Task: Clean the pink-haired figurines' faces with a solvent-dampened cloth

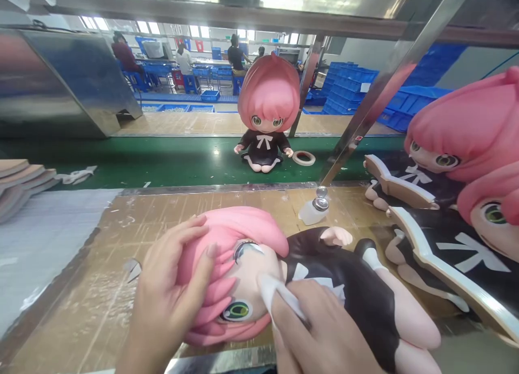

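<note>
A large pink-haired doll figure point(344, 276) in a black dress lies on its back on the bench, head to the left. My left hand point(170, 287) rests on its pink hair, fingers and thumb spread around the head. Pinched in my right hand point(312, 320) is a white cloth point(279, 295), pressed to the lower part of the figure's face. The cloth and my fingers hide part of the chin and collar. Just beyond the figure's shoulder stands a white pump bottle point(314, 211) with its metal lid up.
A similar figure point(265, 114) sits on the green conveyor belt point(182, 158) beside a tape roll point(304, 158). More figures point(446, 125) crowd the right, with curved pale-edged boards point(450, 260) against them. A slanted metal post point(365, 109) rises there. Stacked pieces point(20, 182) lie left. People point(235, 55) work behind.
</note>
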The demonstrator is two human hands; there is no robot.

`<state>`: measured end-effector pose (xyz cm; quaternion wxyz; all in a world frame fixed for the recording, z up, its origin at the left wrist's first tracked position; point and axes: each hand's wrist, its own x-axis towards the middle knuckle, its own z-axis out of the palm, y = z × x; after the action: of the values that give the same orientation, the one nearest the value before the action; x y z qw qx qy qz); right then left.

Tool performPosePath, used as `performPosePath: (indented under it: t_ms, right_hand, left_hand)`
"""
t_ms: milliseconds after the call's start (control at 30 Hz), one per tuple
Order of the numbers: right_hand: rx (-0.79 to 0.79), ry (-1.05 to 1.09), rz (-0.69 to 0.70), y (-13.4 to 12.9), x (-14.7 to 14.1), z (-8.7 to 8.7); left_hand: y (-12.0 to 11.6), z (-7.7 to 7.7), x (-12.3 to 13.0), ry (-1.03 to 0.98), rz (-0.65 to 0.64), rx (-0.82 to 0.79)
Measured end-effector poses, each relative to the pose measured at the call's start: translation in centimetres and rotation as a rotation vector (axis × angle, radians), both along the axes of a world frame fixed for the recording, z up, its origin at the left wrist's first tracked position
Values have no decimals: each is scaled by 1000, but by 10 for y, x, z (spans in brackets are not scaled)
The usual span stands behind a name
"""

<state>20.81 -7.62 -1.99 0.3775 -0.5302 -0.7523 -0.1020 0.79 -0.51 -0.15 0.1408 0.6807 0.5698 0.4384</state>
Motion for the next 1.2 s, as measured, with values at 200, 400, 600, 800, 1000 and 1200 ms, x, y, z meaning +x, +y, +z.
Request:
performPosePath:
  t_ms: [200, 400, 600, 800, 1000, 1200]
  right_hand:
    - [-89, -105, 56, 34, -9, -1]
    - [-93, -65, 5, 36, -24, -13]
    - [-86, -206, 28, 27, 0, -11]
    - [-122, -128, 50, 31, -7, -12]
    - [-78, -182, 68, 36, -3, -11]
    - [-122, -180, 82, 33, -2, -10]
  left_hand:
    - [-2, -1, -2, 10, 11, -3]
    - [-2, 0, -1, 21, -9, -10]
    - [-2, 2, -1, 40, 1, -16]
    - [-4, 3, 1, 51, 17, -10]
    - [-5, 3, 0, 35, 21, -11]
    - [-5, 5, 3, 50, 27, -5]
